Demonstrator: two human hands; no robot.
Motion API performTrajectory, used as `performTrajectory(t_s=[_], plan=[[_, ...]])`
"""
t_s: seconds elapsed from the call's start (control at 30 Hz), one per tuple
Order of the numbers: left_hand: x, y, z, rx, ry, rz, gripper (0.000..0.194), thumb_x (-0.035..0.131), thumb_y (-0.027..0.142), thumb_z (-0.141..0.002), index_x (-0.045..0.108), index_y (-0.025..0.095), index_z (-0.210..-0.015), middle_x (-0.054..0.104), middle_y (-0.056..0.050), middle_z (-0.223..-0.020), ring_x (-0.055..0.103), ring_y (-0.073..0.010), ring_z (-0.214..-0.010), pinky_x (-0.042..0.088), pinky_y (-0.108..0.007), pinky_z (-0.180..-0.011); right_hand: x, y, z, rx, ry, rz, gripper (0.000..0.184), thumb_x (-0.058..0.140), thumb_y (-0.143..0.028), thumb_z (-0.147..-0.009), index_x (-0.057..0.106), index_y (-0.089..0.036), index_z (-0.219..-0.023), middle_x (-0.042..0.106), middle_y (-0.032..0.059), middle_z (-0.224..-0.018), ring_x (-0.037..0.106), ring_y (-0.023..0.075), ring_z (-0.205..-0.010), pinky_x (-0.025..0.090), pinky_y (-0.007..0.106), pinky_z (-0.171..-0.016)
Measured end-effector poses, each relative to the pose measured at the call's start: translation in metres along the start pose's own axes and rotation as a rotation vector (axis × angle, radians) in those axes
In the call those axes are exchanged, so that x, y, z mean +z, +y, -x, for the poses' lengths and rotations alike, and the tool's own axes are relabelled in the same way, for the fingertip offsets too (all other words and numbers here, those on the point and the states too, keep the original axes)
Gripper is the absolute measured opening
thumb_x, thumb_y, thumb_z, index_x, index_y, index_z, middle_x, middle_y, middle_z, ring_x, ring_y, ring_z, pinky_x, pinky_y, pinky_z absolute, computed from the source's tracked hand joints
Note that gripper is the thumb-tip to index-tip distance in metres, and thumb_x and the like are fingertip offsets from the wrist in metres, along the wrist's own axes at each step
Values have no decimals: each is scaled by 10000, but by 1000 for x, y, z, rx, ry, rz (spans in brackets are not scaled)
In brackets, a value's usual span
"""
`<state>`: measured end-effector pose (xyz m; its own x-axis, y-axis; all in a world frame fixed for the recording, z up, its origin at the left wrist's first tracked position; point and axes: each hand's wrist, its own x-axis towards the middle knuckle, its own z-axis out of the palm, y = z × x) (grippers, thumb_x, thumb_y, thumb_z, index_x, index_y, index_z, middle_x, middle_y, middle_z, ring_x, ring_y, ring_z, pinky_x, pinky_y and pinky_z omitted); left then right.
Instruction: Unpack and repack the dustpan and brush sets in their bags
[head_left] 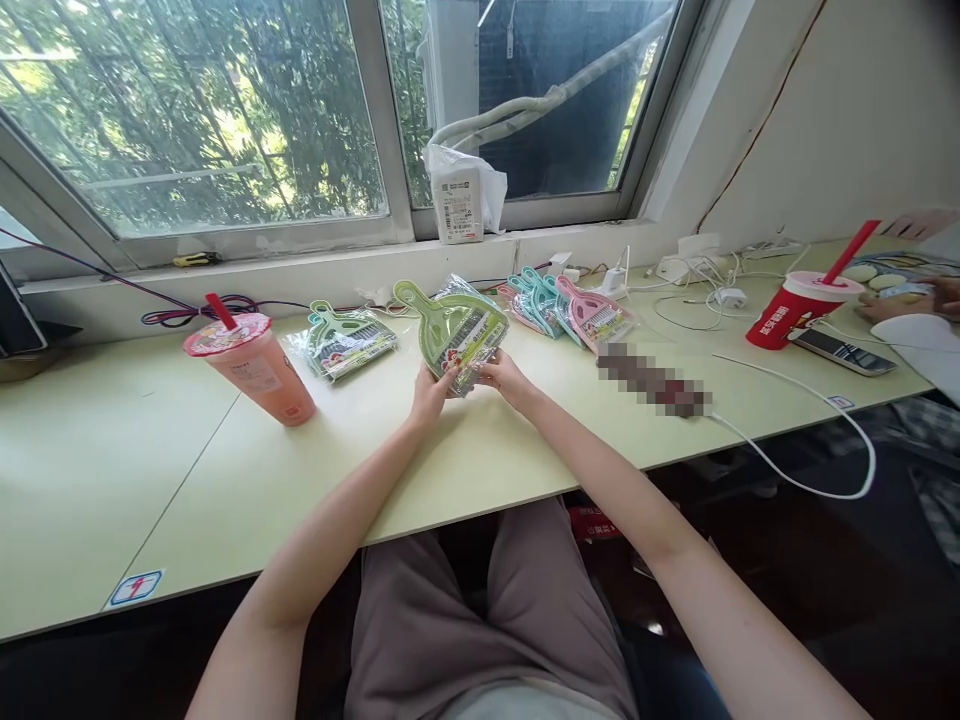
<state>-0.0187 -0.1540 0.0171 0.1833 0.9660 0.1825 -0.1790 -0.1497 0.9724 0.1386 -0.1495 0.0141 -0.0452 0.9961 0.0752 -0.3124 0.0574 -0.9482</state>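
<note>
Both hands hold a plastic-wrapped green dustpan set [465, 335] upright above the table, its handle pointing up and left. My left hand [433, 393] grips the lower left edge, and my right hand [511, 378] closes on the lower right corner. A dark brush and a printed label show through the wrap. On the left lies a wrapped light green dustpan set [349, 345]. To the right, several wrapped teal and pink sets overlap, with a pink dustpan set [592, 312] in front. Part of another clear wrapper shows behind the held set.
A pink drink cup [259, 368] stands left of my hands. To the right are a blurred-out object [654, 380] with a white cable [799, 483], a red cup [795, 310] and a phone [847, 350]. Another person's hand [911, 300] is at the far right. A white packet [459, 205] sits on the windowsill.
</note>
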Motion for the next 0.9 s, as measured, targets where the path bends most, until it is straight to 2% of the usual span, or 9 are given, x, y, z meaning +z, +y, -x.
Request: performTrajectory(t_s=[0.1, 0.23, 0.33, 0.43, 0.5, 0.57, 0.67, 0.8, 0.9], plan=[[-5, 3, -5, -55, 5, 67, 526, 762, 363, -630, 541, 144, -1054, 702, -98, -940, 691, -224, -685, 605, -424, -633, 0, 0, -3, -38, 11, 50, 321, 702, -287, -769, 523, -219, -1027, 689, 54, -988, 688, 191, -770, 620, 377, -684], [-17, 8, -14, -110, 47, 188, 480, 734, 246, -598, 548, 144, -1029, 702, -71, -931, 680, -208, -714, 621, -443, -666, -8, -4, -6, -208, 248, 236, 279, 489, -262, -888, 508, -251, -1166, 657, 64, -1067, 675, 218, -929, 596, 445, -798], [-31, 12, -21, -158, 113, 251, 423, 679, 170, -602, 559, 144, -1007, 697, -52, -888, 663, -183, -700, 630, -418, -679, -20, -11, -5, -449, 398, 515, 416, 436, -134, -864, 528, -263, -1249, 543, 83, -1326, 495, 243, -1266, 410, 512, -1077], [-46, 15, -26, -241, 166, 277, 354, 622, 129, -621, 591, 139, -973, 675, -47, -786, 644, -175, -655, 631, -379, -652, -30, -18, -6, -615, 316, 802, 534, 555, -66, -788, 566, -293, -1271, 432, 39, -1460, 310, 255, -1404, 217, 510, -1183], [-55, 15, -29, -274, 182, 265, 333, 607, 124, -636, 605, 141, -968, 658, -48, -732, 641, -186, -638, 625, -357, -610, -34, -19, -8, -648, 191, 890, 473, 631, -91, -776, 635, -320, -1189, 482, 12, -1422, 370, 258, -1363, 229, 501, -1173], [-61, 14, -31, -288, 173, 248, 329, 604, 131, -650, 613, 139, -979, 658, -54, -724, 641, -189, -622, 613, -332, -564, -34, -18, -11, -660, 113, 890, 288, 675, -162, -794, 715, -327, -1027, 563, 1, -1336, 456, 253, -1285, 276, 486, -1144], [-66, 13, -33, -347, 109, 227, 319, 622, 166, -670, 624, 125, -987, 683, -75, -750, 615, -161, -547, 568, -274, -474, -31, -16, -12, -650, 122, 796, 79, 688, -265, -818, 752, -311, -826, 642, 5, -1227, 521, 255, -1206, 336, 470, -1098], [-69, 13, -34, -506, -80, 173, 382, 664, 353, -723, 638, 139, -1038, 714, -134, -793, 634, -188, -521, 498, -255, -385, -29, -13, -11, -571, 121, 668, 111, 657, -341, -840, 752, -292, -811, 735, 13, -957, 642, 235, -1004, 450, 407, -988], [-71, 15, -35, -569, -167, 148, 420, 699, 419, -722, 645, 150, -1039, 716, -151, -805, 666, -216, -567, 502, -257, -380, -30, -9, -13, -488, 89, 667, 149, 626, -342, -852, 750, -263, -830, 729, -3, -764, 688, 203, -816, 507, 352, -880]])
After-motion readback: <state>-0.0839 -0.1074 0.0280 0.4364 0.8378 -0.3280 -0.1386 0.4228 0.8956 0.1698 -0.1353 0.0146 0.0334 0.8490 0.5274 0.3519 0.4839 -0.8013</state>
